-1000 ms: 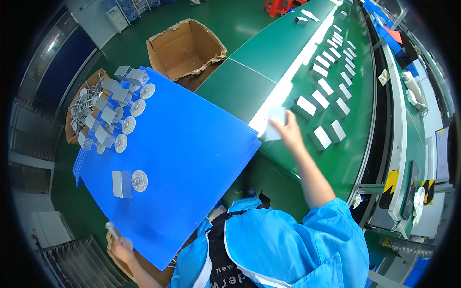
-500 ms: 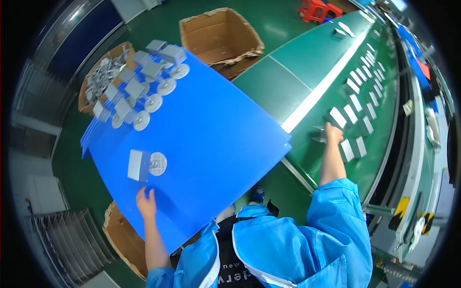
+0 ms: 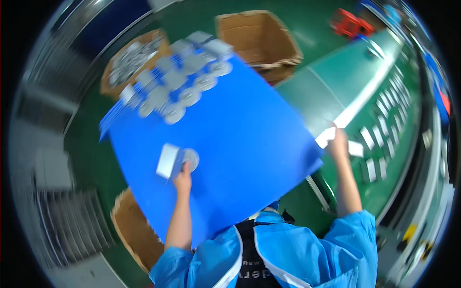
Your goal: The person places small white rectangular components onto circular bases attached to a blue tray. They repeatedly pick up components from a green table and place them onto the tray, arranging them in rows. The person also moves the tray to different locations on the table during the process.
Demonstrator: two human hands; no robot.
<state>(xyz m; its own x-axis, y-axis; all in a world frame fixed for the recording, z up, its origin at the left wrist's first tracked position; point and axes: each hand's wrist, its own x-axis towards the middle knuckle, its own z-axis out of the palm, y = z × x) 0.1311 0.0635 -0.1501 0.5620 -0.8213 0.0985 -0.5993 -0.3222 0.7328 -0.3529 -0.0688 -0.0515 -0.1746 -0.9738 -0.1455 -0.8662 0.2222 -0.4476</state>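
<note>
On the blue sheet (image 3: 230,144) lies a small white box (image 3: 168,161) with a see-through, bluish side. A round, pale, clear disc (image 3: 192,160) sits beside it. My left hand (image 3: 183,181) is closed at the box's near right end, fingertips between box and disc. Over the edge of the green belt, my right hand (image 3: 339,144) is closed in a pinch on another white box (image 3: 355,149), whose white face shows right of the fingers. Motion blurs it, and the fingers hide its middle.
Rows of grey-white boxes with clear discs (image 3: 189,97) stand at the sheet's far left. Several white boxes (image 3: 370,170) lie on the green belt (image 3: 353,180) at right. Torn cartons (image 3: 259,41) stand behind and at lower left; another carton (image 3: 103,81) holds grey parts.
My left hand has moved forward and closed on the box beside the disc. My right hand has lifted away from the belt's boxes toward the blue sheet. The whole view has shifted.
</note>
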